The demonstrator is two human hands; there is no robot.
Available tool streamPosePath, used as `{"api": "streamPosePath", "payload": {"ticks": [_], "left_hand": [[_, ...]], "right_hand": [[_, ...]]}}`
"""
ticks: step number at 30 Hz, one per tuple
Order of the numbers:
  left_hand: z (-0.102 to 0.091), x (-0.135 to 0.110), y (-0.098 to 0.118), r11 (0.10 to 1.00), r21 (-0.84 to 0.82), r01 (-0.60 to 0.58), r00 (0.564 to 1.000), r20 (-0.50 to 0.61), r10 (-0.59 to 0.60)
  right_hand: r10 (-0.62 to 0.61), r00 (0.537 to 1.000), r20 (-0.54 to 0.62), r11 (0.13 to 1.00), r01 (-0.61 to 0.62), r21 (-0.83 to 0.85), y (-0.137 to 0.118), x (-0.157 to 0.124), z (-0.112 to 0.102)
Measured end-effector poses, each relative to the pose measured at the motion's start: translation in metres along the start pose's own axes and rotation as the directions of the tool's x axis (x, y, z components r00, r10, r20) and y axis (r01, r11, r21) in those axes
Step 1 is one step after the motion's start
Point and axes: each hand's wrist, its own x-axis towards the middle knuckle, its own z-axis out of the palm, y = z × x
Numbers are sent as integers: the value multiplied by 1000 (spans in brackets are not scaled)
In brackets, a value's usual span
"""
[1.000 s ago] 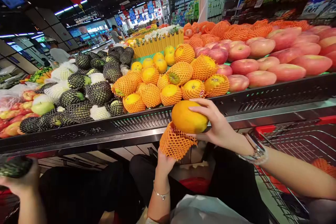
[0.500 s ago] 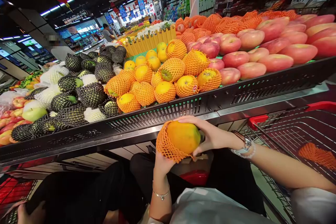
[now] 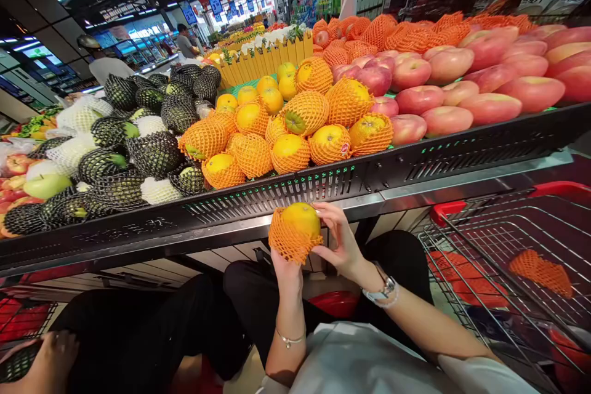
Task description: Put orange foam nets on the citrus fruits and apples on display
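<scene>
A papaya (image 3: 301, 217), orange-yellow with a greenish tinge, is partly inside an orange foam net (image 3: 289, 239). It is held up just in front of the display's edge. My left hand (image 3: 287, 266) supports it from below and is closed round the netted part, its fingers mostly hidden behind the fruit. On the other side my right hand (image 3: 339, 235) curves about the bare part, fingertips at the top and thumb at the net's edge. Netted orange fruit (image 3: 305, 112) and loose oranges (image 3: 272, 100) are piled on the display beyond my hands.
Dark-netted green fruit (image 3: 154, 154) lies left on the display and pink-red apples (image 3: 492, 109) lie right. The black slatted rim (image 3: 277, 188) runs across. At right stands a shopping cart (image 3: 466, 215). Another person's hand (image 3: 53, 360) holds a dark-netted fruit at lower left.
The papaya has been tilted more upright and shifted slightly left and up. My right hand has moved left with it, and the net's edge now crosses the fruit's lower half.
</scene>
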Motion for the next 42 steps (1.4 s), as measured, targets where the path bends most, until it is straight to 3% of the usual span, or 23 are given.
{"api": "streamPosePath", "payload": {"ticks": [4, 10, 13, 16, 18, 20, 23, 25, 27, 29, 31, 33, 34, 35, 37, 38, 39, 42], "left_hand": [[-3, -2, 0, 993, -111, 50, 998, -26, -53], [-12, -3, -5, 978, -141, 156, 987, 0, -158], [-16, -6, 1, 970, -79, 228, 973, 67, -223], [-17, -11, 8, 963, 131, 236, 954, 158, -256], [-14, -13, 10, 932, 316, 175, 950, 196, -244], [-10, -14, 7, 879, 469, 84, 966, 180, -188], [-4, -16, 2, 774, 629, -71, 989, 144, -26], [-2, -19, 4, 702, 695, -157, 981, 190, 31], [-4, -24, 18, 669, 717, -198, 956, 291, -28], [-11, -30, 41, 674, 712, -199, 899, 407, -164], [-22, -32, 66, 708, 681, -186, 815, 509, -275], [-32, -31, 81, 782, 596, -182, 771, 580, -263], [-36, -28, 81, 828, 533, -171, 795, 572, -204], [-39, -24, 77, 871, 465, -156, 847, 517, -124], [-37, -14, 57, 932, 347, -103, 947, 320, -15], [-34, -9, 44, 952, 302, -57, 970, 243, -19], [-30, -5, 31, 963, 270, -4, 973, 224, -59], [-20, 2, 6, 960, 266, 87, 928, 330, -175]], "right_hand": [[15, 1000, -20, 992, -17, -125, 5, -8, 13], [111, 992, 62, 991, -106, -78, 10, -1, 7], [82, 995, 55, 994, -86, 72, 15, 4, -2], [190, 979, -70, 933, -158, 323, 18, 8, -4], [339, 922, -187, 858, -221, 464, 17, 7, 1], [479, 832, -280, 778, -256, 573, 14, 5, 8], [635, 704, -316, 647, -262, 716, 10, -1, 18], [707, 629, -323, 574, -245, 781, 9, -5, 22], [776, 554, -302, 509, -266, 819, 9, -10, 23], [822, 506, -261, 455, -310, 834, 12, -14, 23], [843, 491, -222, 421, -342, 840, 15, -17, 24], [844, 489, -219, 423, -356, 833, 17, -20, 25], [844, 491, -216, 427, -371, 825, 18, -21, 26], [842, 496, -210, 432, -387, 815, 19, -22, 28], [835, 521, -177, 433, -423, 796, 19, -24, 30], [832, 532, -158, 429, -436, 791, 18, -24, 30], [829, 539, -151, 428, -437, 791, 17, -24, 31], [807, 560, -185, 470, -420, 776, 13, -21, 29]]}}
